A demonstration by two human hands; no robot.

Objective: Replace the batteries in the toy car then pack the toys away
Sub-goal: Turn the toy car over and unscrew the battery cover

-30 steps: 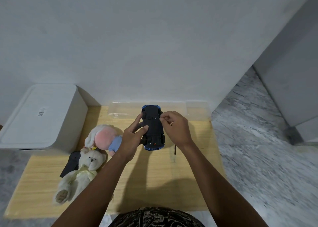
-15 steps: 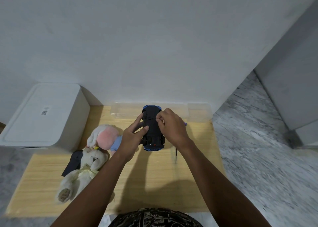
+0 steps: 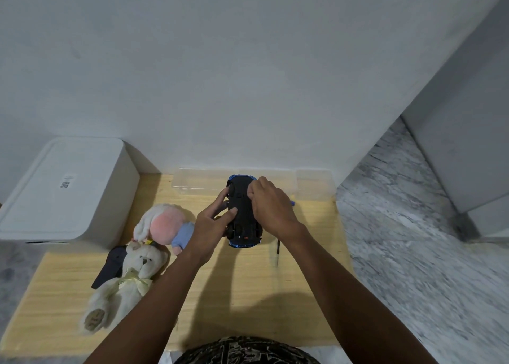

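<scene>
A blue toy car (image 3: 242,220) is held upside down above the wooden table (image 3: 239,289), its black underside facing me. My left hand (image 3: 210,226) grips its left side, thumb across the chassis. My right hand (image 3: 271,209) curls over the far right part of the underside, fingertips pressed on the chassis; what they touch is hidden. A white teddy bear (image 3: 124,283) and a pink-faced plush doll (image 3: 165,223) lie left of the car. A thin dark screwdriver (image 3: 278,249) lies on the table under my right wrist.
A clear plastic box (image 3: 201,183) stands at the table's far edge against the wall. A white lidded bin (image 3: 63,190) stands at the left. A dark cloth (image 3: 111,267) lies under the teddy bear. Marble floor runs along the right.
My right hand has slid leftward onto the far part of the car's underside, covering more of it. The left hand's grip and the car's position are nearly the same.
</scene>
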